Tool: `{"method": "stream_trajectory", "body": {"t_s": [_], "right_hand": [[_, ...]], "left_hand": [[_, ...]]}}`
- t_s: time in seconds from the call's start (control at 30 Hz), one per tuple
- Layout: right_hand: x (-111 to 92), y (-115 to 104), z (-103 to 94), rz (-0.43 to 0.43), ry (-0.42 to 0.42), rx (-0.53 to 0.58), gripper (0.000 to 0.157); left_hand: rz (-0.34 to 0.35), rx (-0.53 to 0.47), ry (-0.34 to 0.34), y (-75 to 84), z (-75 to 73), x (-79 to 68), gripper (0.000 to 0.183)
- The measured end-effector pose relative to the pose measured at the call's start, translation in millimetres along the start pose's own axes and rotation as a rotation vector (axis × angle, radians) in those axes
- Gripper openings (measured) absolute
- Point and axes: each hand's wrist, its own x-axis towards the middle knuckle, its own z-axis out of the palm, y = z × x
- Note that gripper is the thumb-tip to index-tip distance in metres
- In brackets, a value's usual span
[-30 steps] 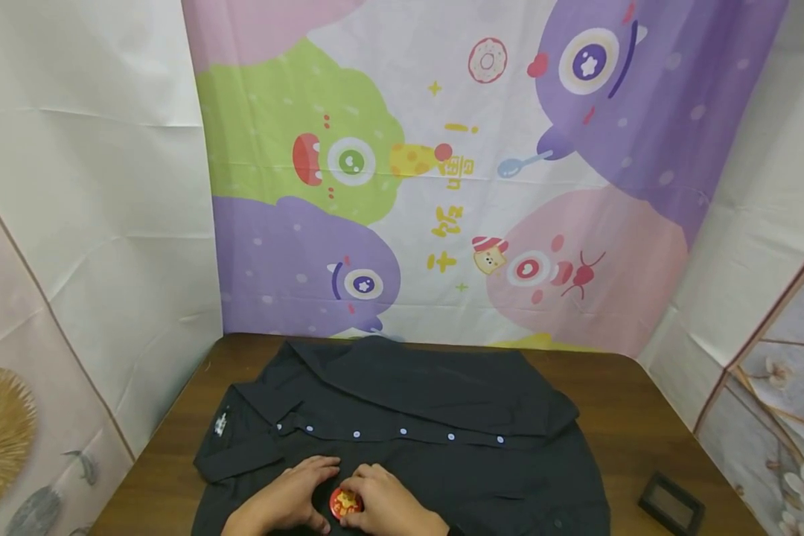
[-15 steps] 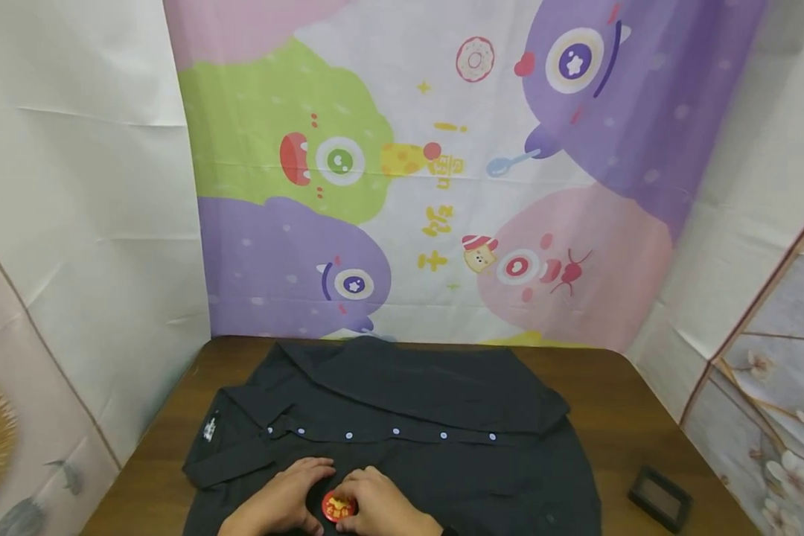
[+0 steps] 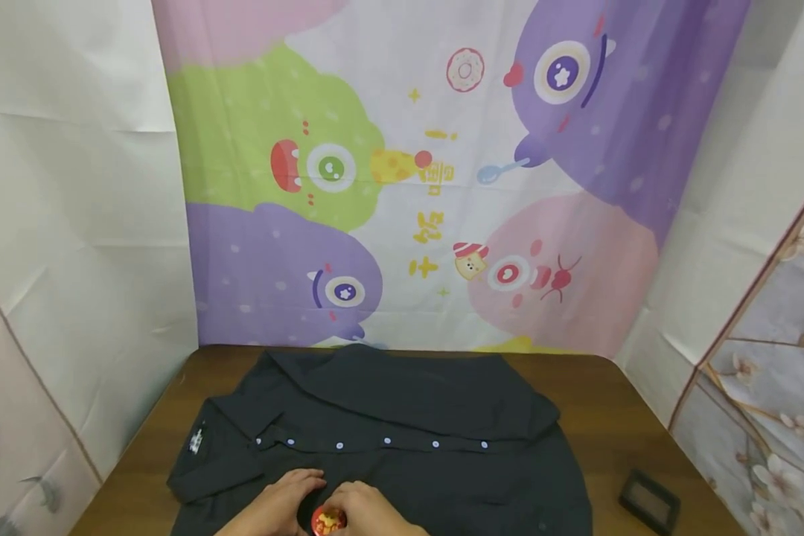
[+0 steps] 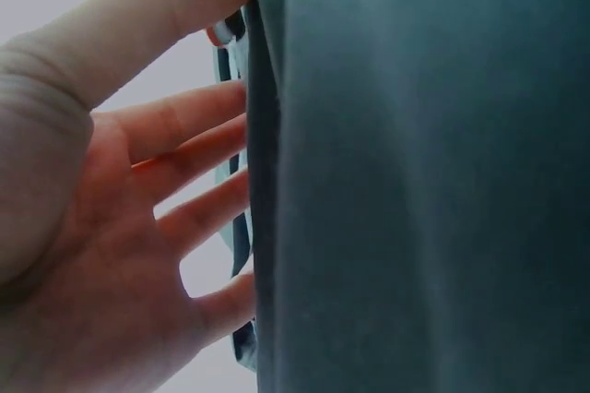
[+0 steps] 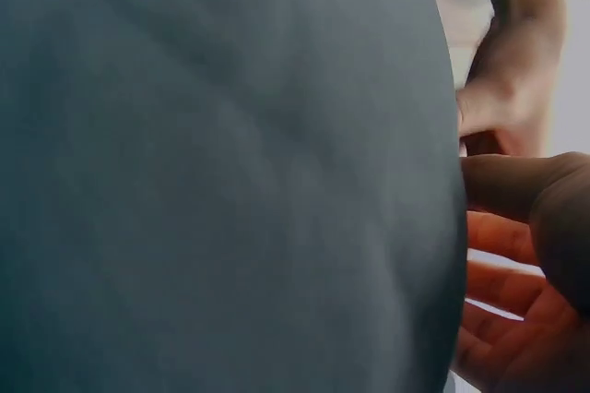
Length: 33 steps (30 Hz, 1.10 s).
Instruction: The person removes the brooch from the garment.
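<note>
A black short-sleeved shirt with a row of pale buttons lies spread on the table, buttoned front showing. On it is a round red pin badge with a gold picture, partly covered by my right hand, whose thumb and fingers pinch its right side. My left hand rests on the shirt just left of the badge, fingers extended and spread. In the left wrist view, the left hand shows straight fingers against the cloth, with the badge's edge beyond. The right wrist view is mostly filled by dark cloth.
A small black rectangular frame lies on the brown wooden table, right of the shirt. Behind the table hangs a curtain with cartoon monsters. White panels stand at both sides.
The head view has shifted, so table and shirt appear slightly left and lower. Both hands stay at the badge, and the right hand covers a little more of it.
</note>
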Motion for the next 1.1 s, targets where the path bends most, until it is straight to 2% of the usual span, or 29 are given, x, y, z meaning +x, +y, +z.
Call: {"method": "stream_trajectory", "body": {"t_s": [0.13, 0.23, 0.43, 0.63, 0.73, 0.87, 1.0, 1.1], "right_hand": [[0.1, -2.4, 3.2, -0.031, -0.044, 0.021, 0.026], [0.8, -2.5, 4.0, -0.026, -0.041, 0.032, 0.026], [0.5, -1.8, 2.5, -0.019, -0.028, 0.019, 0.029], [-1.5, -1.6, 2.0, 0.008, -0.016, -0.019, 0.032], [-1.9, -2.2, -0.1, 0.03, 0.0, -0.033, 0.033], [-0.5, -1.0, -4.1, 0.044, -0.004, -0.033, 0.036], [2.5, 1.8, -4.0, -0.037, -0.046, -0.05, 0.039], [4.1, 2.9, -2.0, -0.096, -0.082, -0.056, 0.038]], "left_hand": [[-0.055, -0.091, -0.045, -3.3, 1.1, -3.7, 0.072], [-0.079, -0.123, -0.058, -4.1, 0.3, -4.9, 0.073], [-0.051, -0.124, -0.044, -3.4, -0.1, -5.9, 0.073], [-0.095, -0.137, -0.067, -4.6, 0.1, -7.9, 0.071], [-0.076, -0.114, -0.052, -3.7, -0.3, -7.7, 0.072], [-0.021, -0.031, -0.009, -1.7, -0.7, -4.6, 0.074], [0.01, 0.013, 0.013, -0.4, -0.7, -2.4, 0.075], [0.013, -0.03, -0.003, -0.1, 0.2, -3.4, 0.073]]}}
